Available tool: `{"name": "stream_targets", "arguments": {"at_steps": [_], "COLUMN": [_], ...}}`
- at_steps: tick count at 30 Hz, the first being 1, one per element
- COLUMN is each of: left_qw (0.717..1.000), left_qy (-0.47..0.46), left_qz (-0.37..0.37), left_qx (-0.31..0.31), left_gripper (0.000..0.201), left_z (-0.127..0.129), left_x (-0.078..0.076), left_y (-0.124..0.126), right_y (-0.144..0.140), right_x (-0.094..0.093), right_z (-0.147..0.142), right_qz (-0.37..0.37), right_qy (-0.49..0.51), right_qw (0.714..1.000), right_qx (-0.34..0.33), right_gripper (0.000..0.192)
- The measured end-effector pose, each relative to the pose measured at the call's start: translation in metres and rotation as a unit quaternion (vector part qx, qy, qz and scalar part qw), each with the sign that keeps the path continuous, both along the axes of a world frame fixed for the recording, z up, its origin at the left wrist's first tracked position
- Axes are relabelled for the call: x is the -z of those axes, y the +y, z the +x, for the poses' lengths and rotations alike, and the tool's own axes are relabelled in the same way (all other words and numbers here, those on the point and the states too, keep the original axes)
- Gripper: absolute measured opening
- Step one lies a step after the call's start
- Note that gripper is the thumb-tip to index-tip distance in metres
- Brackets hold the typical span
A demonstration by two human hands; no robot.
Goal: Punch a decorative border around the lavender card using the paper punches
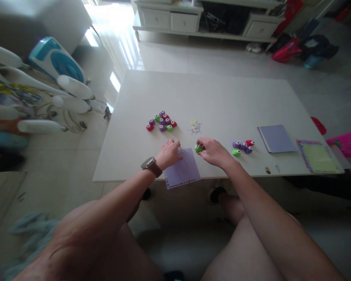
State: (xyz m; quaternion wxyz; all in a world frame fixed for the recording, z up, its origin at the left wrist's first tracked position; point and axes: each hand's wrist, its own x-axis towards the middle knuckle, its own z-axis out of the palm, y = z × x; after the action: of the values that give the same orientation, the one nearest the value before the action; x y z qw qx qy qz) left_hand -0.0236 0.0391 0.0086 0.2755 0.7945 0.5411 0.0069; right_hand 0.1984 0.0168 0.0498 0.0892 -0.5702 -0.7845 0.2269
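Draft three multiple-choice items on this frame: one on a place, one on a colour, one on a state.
1. Where is the purple sheet with punched edges?
A. on the floor
B. at the table's near edge
C. in the pink basket

2. What colour is the small punch at the right hand?
A. green
B. red
C. purple

3. What is the left hand doing?
A. raised in the air
B. gripping a punch
C. resting on the sheet

Key: 1 B, the sheet overhangs the near edge; 2 A, green shows at the fingertips; 3 C, its fingers lie on the sheet's corner.
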Motion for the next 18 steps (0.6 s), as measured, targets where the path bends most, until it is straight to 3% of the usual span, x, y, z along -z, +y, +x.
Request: {"name": "stream_targets", "arguments": {"at_steps": [18], "left_qw": [0.997], "left_qy": [0.026], "left_qz": [-0.065], "left_qx": [0.016], "left_gripper": [0.041], "left_z": [0.0039], "left_x": [0.0052], "left_y": [0.0027], "right_y": [-0.0020], "right_x": [-0.0014], "right_z": [0.0004], "right_qz": [-0.022], "right_qy": [-0.017], "right_qw": [1.000], "right_qx": [-0.008], "right_gripper": [0.017]}}
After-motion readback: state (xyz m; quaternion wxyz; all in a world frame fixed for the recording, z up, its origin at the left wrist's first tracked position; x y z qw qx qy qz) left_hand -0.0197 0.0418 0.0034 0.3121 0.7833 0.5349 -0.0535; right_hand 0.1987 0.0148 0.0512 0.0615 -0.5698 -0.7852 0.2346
